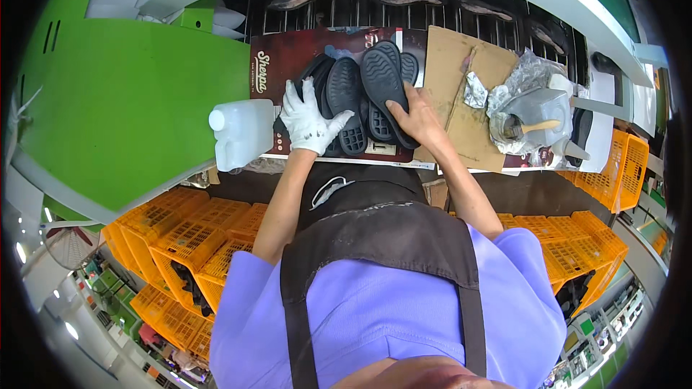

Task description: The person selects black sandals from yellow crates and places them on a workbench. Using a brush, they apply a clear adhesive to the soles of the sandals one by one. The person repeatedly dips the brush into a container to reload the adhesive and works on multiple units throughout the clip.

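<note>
I see a fan of black rubber shoe soles (360, 101) lying tread-up on a dark red board (288, 54) near the middle of the table's near edge, overlapping like cards. My right hand (414, 119), bare, lies flat with fingers spread on the largest sole (382, 83); it presses down and does not clamp anything. My left hand (308, 121), in a white glove, rests with fingers apart on the left end of the fan, touching the outermost soles there.

The stack looks loose to me. Neither hand grips a sole, so I judge that a push from the right could slide the whole fan leftward. Just beside the left hand a white plastic jug (241, 133) stands at the near edge, partly overhanging it as far as I can tell, and a nudge could tip it off onto the orange crates (191, 245) below.

Toward the right end, on brown cardboard (461, 94), sits a grey tub (537, 112) wrapped in crumpled plastic with a brush (530, 128) in it. A careless right elbow might catch it and smear the soles.
</note>
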{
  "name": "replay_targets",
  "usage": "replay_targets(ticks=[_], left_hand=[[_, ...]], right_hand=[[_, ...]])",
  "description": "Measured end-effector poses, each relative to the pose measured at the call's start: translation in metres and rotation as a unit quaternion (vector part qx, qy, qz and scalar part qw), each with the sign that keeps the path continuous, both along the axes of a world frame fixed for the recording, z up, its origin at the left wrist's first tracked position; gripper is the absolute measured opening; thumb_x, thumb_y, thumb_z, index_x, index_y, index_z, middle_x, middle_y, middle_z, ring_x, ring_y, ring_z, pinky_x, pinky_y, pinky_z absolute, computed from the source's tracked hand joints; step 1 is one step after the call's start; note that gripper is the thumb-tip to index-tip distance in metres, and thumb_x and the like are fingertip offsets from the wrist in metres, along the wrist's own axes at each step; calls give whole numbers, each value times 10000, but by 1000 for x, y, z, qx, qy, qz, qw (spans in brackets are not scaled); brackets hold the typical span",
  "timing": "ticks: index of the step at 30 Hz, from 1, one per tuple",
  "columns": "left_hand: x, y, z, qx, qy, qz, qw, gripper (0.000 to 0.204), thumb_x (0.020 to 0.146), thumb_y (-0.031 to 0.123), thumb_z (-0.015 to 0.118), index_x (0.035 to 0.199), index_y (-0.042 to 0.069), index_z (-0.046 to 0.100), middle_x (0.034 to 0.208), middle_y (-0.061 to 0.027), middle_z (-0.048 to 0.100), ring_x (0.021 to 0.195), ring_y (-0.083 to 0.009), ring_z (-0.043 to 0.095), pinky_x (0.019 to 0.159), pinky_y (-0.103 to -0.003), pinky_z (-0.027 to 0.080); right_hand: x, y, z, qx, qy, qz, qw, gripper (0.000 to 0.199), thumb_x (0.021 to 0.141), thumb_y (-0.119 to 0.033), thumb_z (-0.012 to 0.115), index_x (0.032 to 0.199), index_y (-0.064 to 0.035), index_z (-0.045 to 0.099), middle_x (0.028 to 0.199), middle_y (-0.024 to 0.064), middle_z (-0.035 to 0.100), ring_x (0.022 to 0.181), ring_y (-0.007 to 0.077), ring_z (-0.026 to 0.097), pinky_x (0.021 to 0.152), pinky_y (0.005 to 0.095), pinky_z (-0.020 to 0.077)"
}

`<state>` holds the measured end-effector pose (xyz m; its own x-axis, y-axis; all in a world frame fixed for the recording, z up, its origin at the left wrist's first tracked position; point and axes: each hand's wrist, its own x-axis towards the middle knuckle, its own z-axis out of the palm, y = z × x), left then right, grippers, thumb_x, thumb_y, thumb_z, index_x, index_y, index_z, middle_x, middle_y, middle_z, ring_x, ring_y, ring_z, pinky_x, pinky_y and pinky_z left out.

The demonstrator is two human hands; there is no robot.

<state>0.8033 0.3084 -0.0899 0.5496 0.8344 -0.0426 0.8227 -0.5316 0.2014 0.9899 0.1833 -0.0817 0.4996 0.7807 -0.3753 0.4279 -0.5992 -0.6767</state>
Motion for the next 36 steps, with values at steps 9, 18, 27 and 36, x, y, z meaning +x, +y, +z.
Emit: replay_targets(ticks=[9,18,27,36], left_hand=[[1,-5,-15,79,-69,-18,994,882,621,560,676,1283,49,397,1308,-287,332,1153,-439,385,918,-520,327],[-6,-9,-33,107,-116,-17,987,825,664,549,663,1296,88,402,1323,-257,341,1182,-406,379,945,-514,312],[-22,-11,-40,163,-237,-30,957,686,746,399,671,1262,22,420,1314,-260,360,1184,-415,385,968,-488,321],[-23,-117,4,-581,-592,-138,541,543,848,230,598,1285,-6,380,1232,-114,488,1108,-221,503,950,-344,405]], right_hand=[[10,1,-7,17,-30,53,998,616,834,-408,521,1183,93,439,863,318,597,841,431,596,756,460,475],[14,-12,-20,83,-22,89,992,547,845,-341,520,1119,127,451,777,303,594,774,416,603,702,448,474],[2,-28,-27,243,70,-35,967,469,815,-167,562,1237,4,449,690,100,583,676,231,577,667,352,451],[-76,-84,28,349,15,-56,935,466,848,-110,545,1281,-23,396,691,12,503,637,91,487,600,252,419]])
